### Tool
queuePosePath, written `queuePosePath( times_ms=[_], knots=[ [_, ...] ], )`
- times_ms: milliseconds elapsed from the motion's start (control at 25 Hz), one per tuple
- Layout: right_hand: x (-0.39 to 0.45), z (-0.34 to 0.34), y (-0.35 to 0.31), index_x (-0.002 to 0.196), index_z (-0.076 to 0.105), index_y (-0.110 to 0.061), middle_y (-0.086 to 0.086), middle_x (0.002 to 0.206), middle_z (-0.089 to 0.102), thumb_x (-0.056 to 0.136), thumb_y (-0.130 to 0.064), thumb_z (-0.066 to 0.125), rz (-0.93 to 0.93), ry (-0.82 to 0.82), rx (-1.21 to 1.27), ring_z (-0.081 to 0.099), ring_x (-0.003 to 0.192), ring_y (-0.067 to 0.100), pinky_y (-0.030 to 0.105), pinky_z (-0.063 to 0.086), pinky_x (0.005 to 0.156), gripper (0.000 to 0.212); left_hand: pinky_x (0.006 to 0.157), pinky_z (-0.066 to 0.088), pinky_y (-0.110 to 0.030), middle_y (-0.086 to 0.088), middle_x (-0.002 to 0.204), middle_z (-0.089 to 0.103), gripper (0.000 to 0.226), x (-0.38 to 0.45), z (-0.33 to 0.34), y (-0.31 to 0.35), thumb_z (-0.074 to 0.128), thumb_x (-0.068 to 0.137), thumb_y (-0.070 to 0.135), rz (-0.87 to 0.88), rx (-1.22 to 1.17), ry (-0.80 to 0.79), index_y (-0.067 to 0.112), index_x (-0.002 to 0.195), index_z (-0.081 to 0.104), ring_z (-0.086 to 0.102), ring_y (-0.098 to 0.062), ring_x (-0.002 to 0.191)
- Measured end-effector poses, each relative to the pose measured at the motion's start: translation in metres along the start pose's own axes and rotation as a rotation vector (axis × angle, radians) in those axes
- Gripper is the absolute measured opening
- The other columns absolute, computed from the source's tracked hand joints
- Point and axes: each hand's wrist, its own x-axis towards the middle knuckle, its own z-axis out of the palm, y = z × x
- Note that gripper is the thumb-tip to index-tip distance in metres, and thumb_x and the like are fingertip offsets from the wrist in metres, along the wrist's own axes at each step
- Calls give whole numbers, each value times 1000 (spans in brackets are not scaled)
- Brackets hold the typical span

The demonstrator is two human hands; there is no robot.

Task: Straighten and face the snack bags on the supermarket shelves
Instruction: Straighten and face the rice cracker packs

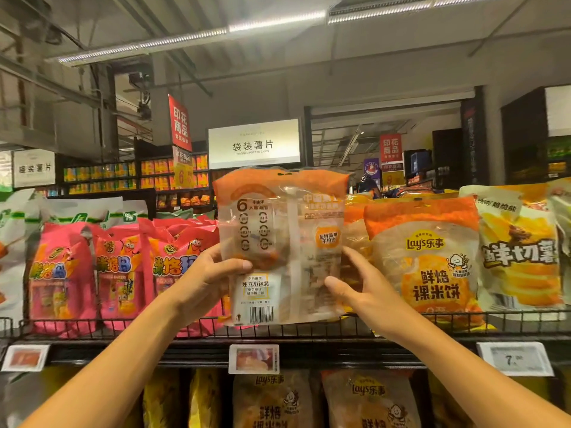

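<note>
Orange-topped bag (279, 242), lifted above the shelf rail (309, 330), is pinched at its sides by left hand (207, 279) and right hand (361, 288) (barcode side outward), probably for turning face-front.

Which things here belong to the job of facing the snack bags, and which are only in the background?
Part of the job:
- orange bag, back side and barcode toward the camera, held by left hand and right hand
- Lay's bag beside it
- pink bags
- wire shelf rail

Only background:
- hanging white sign
- red banner
- price tags
- far shelves
</note>
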Motion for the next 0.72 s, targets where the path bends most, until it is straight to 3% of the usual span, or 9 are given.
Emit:
queuePosePath(
  times_ms=[80,160,280,360,440,480,600,680,720],
  knots=[
    [-1,-1,0,149,39,-32,-16,144,53,81,-69,62,7,11,60,48,134,4,39,43,112,81,80,59,-32,-13,129,66,44,0,5,3,68,79,14,-32,-14,49,7,122,67,65,-26,116],
    [-3,-1,0,149,41,-28,-13,141,56,81,-68,61,9,8,101,52,131,6,44,45,111,81,75,60,-31,-11,128,67,47,1,11,5,66,79,15,-56,-24,77,7,125,64,68,-24,111],
    [-4,-1,-4,146,42,-29,-14,141,55,86,-55,60,22,15,97,51,130,2,42,44,112,68,65,60,-30,-12,117,72,48,-2,20,15,67,78,16,-53,-9,137,6,124,63,73,-23,94],
    [-6,1,-14,140,41,-39,-19,140,50,92,-45,63,-17,141,40,46,129,-6,36,42,113,53,59,58,-25,-10,105,75,42,-6,28,19,69,76,17,13,58,210,7,117,66,74,-21,85],
    [-10,5,-29,137,42,-43,-21,136,49,95,-33,64,-122,315,-34,45,128,-3,33,42,111,48,66,58,-27,-9,103,76,34,-6,41,21,74,74,16,81,116,279,14,108,71,73,-22,90],
    [-12,10,-39,137,45,-41,-22,135,49,93,-36,61,-175,349,-63,44,129,-2,31,41,110,47,70,58,-28,-8,104,76,32,-4,48,19,77,74,15,114,136,299,18,105,73,72,-23,94],
    [-14,23,-61,150,36,-38,-26,148,34,84,-66,50,-181,218,-125,26,141,-6,24,27,115,73,75,58,-27,-5,109,75,29,-4,71,25,76,79,19,178,130,292,21,108,73,71,-22,102],
    [-11,24,-69,156,21,-40,-25,158,22,72,-80,56,-84,94,30,19,146,-6,31,24,121,99,83,59,-30,-1,119,72,31,-3,84,33,67,87,32,155,112,158,25,118,69,67,-20,112],
    [-10,21,-72,156,17,-40,-21,160,25,64,-84,62,-54,47,140,25,146,-3,36,27,121,111,87,58,-29,3,126,69,33,-2,89,36,61,90,39,128,139,102,30,121,68,64,-17,117]
  ],
)
